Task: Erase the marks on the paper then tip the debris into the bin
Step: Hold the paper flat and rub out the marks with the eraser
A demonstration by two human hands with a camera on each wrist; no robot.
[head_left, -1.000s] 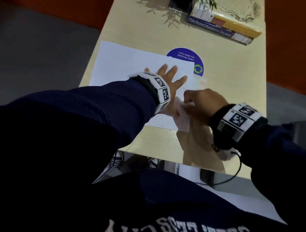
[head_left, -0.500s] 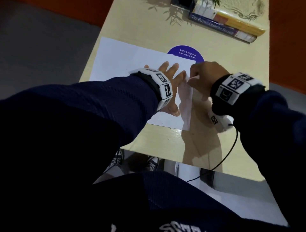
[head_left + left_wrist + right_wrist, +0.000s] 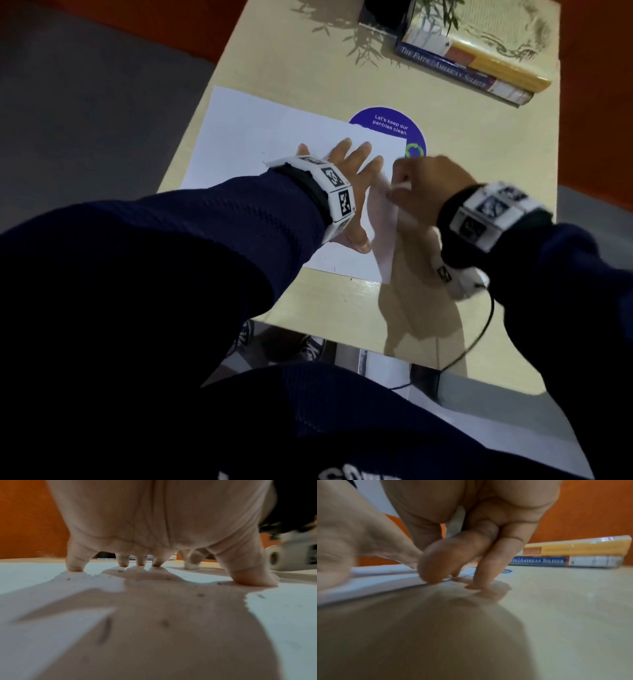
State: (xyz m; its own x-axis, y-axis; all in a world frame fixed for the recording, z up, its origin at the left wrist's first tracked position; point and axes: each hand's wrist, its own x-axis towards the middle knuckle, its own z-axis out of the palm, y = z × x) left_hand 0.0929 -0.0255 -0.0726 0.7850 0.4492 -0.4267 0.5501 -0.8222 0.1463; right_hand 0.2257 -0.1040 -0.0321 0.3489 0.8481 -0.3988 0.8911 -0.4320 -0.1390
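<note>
- Two hands are on the white sheet of paper (image 3: pixel 260 144), which lies flat on the pale wooden table (image 3: pixel 472 137), its right edge over a round purple sticker (image 3: pixel 387 121).
- Left hand (image 3: pixel 346 171) lies spread on the sheet, fingers straight and splayed, fingertips (image 3: pixel 75 566) and thumb pressing down; it holds nothing, palm arched above the paper.
- Dark eraser crumbs (image 3: pixel 199 595) lie scattered on the sheet under that palm, along with a faint dark streak (image 3: pixel 104 630).
- Right hand (image 3: pixel 428 185) sits at the sheet's right edge, fingers curled and pinching a small white eraser (image 3: pixel 400 186); in the right wrist view a pale sliver of it shows between thumb and fingers (image 3: pixel 457 520).
- Right fingertips (image 3: pixel 433 574) touch down where the paper's edge meets the table, one finger on bare wood.
- Right edge of the sheet is lifted and curled slightly beside that hand.
- Stack of two books (image 3: pixel 479 68), yellow over blue-spined, rests at the far end of the table, well apart from the paper.
- Green plant leaves (image 3: pixel 438 13) hang over the books.
</note>
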